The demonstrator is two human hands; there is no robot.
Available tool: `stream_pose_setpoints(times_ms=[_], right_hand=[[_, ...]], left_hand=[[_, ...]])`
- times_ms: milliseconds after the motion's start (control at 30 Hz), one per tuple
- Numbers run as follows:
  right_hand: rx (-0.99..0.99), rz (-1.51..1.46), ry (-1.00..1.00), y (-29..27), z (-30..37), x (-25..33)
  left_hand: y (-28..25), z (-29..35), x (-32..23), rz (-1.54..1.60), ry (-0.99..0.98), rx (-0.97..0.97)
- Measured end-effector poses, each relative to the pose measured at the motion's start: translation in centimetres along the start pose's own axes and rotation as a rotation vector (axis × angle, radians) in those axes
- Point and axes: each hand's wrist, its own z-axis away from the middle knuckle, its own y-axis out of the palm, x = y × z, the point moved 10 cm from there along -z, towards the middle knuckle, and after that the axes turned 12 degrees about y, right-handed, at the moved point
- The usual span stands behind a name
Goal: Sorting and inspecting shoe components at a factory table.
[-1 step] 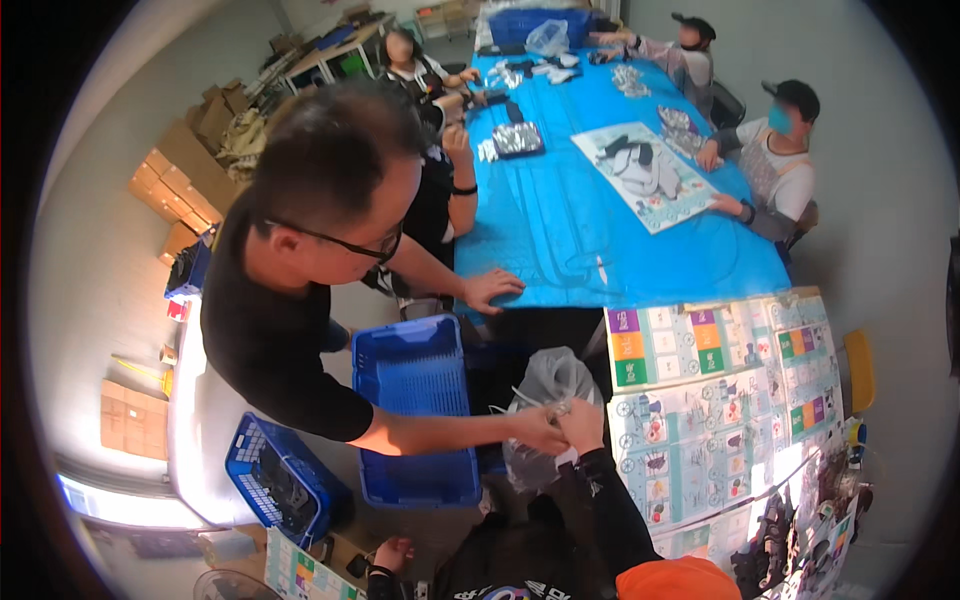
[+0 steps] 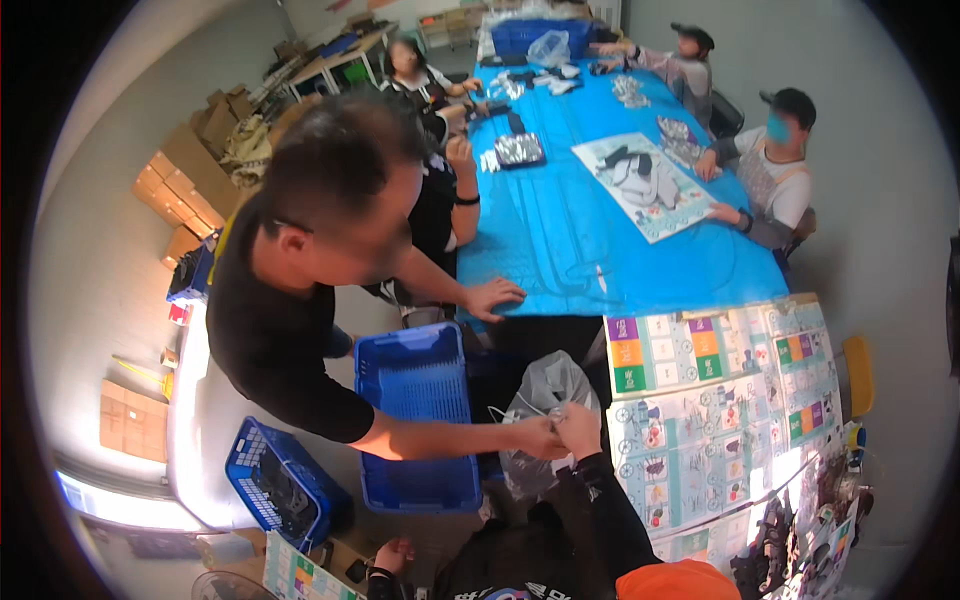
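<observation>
My right hand (image 2: 578, 430), in a black sleeve, is closed at the fingertips and meets the hand (image 2: 541, 437) of a person standing on my left. What is pinched between the two hands is too small and covered to name. Just behind and below them hangs a clear plastic bag (image 2: 535, 475), crumpled, with pale handles. My left hand (image 2: 393, 553) is low by my side, its fingers loosely bent and nothing visible in them. A blue plastic crate (image 2: 420, 485) stands beyond it, under the other person's forearm.
A blue-covered table (image 2: 540, 230) runs away ahead, with several people seated along it. Printed sheets (image 2: 690, 440) cover the surface on my right. Another blue basket (image 2: 270, 480) holds dark items at the left. Something orange (image 2: 680, 580) lies beside my right arm.
The standing person's head has tilted slightly. My right hand and the other person's hand stay together, shifted a little downward in the picture. My left hand has hardly moved.
</observation>
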Motion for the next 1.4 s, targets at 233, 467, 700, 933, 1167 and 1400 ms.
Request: stream_pose_setpoints(times_ms=[233,467,700,933,1167,1400], right_hand=[[-0.067,-0.318,-0.282,-12.9,7.5,18.1],[-0.254,-0.655,-0.557,-27.5,15.2,29.2],[-0.345,-0.603,-0.648,-29.0,17.7,25.8],[-0.215,-0.449,-0.561,-25.1,17.0,18.5],[-0.152,-0.468,-0.384,-24.7,16.5,12.8],[-0.159,-0.474,-0.386,-24.2,17.7,12.7]], left_hand=[[-1.7,0.4,-2.4,0.011,0.073,-0.031],[-3.0,0.9,-2.5,0.107,0.020,-0.085],[-3.2,0.9,-1.8,0.240,-0.036,-0.048],[-7.5,-1.5,-6.3,0.191,0.214,-0.106],[-12.4,9.3,-36.7,0.190,0.795,-0.231],[-10.0,21.0,-51.7,0.356,1.170,-0.087]])
